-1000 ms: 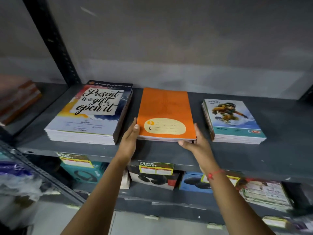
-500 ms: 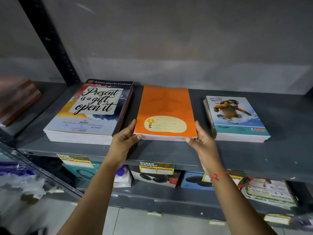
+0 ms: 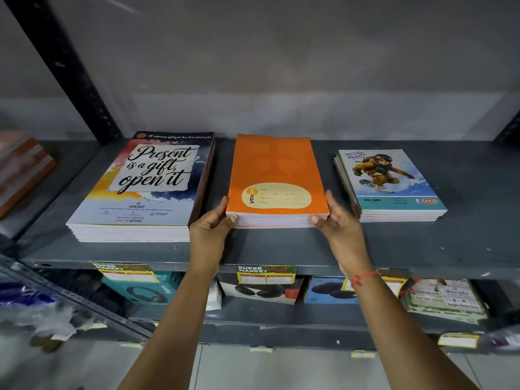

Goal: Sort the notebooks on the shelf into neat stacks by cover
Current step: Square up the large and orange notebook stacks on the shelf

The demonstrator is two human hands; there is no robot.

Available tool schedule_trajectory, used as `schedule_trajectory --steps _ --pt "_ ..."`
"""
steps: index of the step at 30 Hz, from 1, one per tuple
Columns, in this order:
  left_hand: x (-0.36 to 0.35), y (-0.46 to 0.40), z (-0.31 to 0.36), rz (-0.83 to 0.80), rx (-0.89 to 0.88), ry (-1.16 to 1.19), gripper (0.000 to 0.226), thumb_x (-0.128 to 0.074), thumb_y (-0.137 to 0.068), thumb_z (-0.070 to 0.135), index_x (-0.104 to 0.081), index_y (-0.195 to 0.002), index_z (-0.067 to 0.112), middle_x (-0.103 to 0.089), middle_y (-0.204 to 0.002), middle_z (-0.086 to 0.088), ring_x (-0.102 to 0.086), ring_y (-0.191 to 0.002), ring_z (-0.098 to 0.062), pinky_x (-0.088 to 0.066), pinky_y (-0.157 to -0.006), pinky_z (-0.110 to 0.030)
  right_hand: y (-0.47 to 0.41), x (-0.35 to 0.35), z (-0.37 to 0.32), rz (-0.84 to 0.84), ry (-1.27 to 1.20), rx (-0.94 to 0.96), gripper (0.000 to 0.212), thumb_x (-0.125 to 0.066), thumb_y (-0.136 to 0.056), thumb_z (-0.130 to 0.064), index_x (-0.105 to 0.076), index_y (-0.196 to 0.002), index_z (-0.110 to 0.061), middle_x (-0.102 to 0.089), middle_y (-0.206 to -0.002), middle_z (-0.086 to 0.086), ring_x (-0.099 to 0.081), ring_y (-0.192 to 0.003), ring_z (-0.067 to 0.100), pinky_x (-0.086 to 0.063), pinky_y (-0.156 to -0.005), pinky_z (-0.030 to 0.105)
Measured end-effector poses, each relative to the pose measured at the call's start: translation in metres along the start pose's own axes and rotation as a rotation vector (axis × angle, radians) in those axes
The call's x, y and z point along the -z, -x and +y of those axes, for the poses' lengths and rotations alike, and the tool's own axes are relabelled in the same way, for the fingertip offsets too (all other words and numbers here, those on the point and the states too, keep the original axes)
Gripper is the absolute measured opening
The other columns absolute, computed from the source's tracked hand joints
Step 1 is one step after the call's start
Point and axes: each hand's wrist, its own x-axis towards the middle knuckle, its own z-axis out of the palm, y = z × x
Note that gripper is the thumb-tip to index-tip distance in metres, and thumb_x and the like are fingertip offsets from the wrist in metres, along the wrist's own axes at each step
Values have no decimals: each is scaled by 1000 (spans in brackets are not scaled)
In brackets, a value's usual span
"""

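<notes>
Three notebook stacks lie on the grey shelf. At the left is a tall stack topped by a "Present is a gift, open it" cover. In the middle sits an orange stack with a cream label. At the right is a smaller stack with a snowboarder cover. My left hand presses the orange stack's front left corner, fingers along its side and thumb on the front edge. My right hand holds the front right corner the same way.
A black shelf upright rises at the back left. Reddish books lie on the neighbouring shelf at far left. Below, boxed headphones and price tags fill the lower shelf. Papers lie at lower right.
Both hands have squared the orange stack, pushing it slightly back and straight. My thumbs now rest on its front edge at both corners.
</notes>
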Motion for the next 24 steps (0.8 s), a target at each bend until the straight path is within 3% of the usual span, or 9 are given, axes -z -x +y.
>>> schedule_trajectory --steps 3,6,8,16,19,21,24 --pt "-1 0 1 5 2 9 49 -63 -83 3 -52 -129 11 -65 -97 18 -61 -75 22 -46 -64 4 2 -1 -2 24 11 13 69 -63 -85 -13 -30 -145 -19 -61 -120 -19 -55 -107 -14 -44 -96 12" --pt "-3 -3 0 38 1 25 46 -64 -83 4 -53 -128 10 -65 -91 21 -61 -74 22 -47 -65 3 1 -2 -3 39 21 4 64 -62 -86 -10 -35 -143 -17 -60 -112 -25 -58 -94 -23 -44 -83 -1" --pt "-5 -3 0 55 -6 17 45 -64 -83 5 -54 -127 10 -65 -89 23 -61 -73 22 -48 -68 2 1 -3 -2 55 24 7 61 -62 -86 -8 -37 -142 -16 -60 -111 -26 -58 -91 -23 -44 -80 -3" --pt "-6 0 2 67 -24 14 44 -63 -83 4 -55 -126 7 -63 -94 24 -62 -73 20 -49 -72 -2 3 -4 -5 78 28 2 57 -62 -86 -10 -41 -139 -16 -61 -114 -18 -57 -94 -19 -44 -86 1" --pt "-6 -1 2 71 -18 18 43 -64 -83 5 -56 -125 9 -63 -96 21 -62 -73 19 -48 -71 -2 6 -6 -9 107 40 5 54 -62 -86 -9 -45 -137 -14 -62 -120 -8 -60 -103 -2 -44 -99 17" --pt "-7 2 4 75 -4 27 43 -64 -83 6 -56 -125 10 -64 -98 18 -62 -80 13 -51 -79 -10 10 -8 -11 137 49 4 51 -62 -86 -8 -48 -135 -13 -62 -124 -3 -59 -110 9 -41 -104 24" --pt "-7 5 10 65 -13 28 44 -63 -83 6 -54 -126 8 -61 -105 16 -62 -99 -8 -48 -95 -28 13 -9 -17 142 49 1 49 -62 -86 -8 -50 -133 -12 -58 -134 6 -55 -119 13 -40 -104 22"
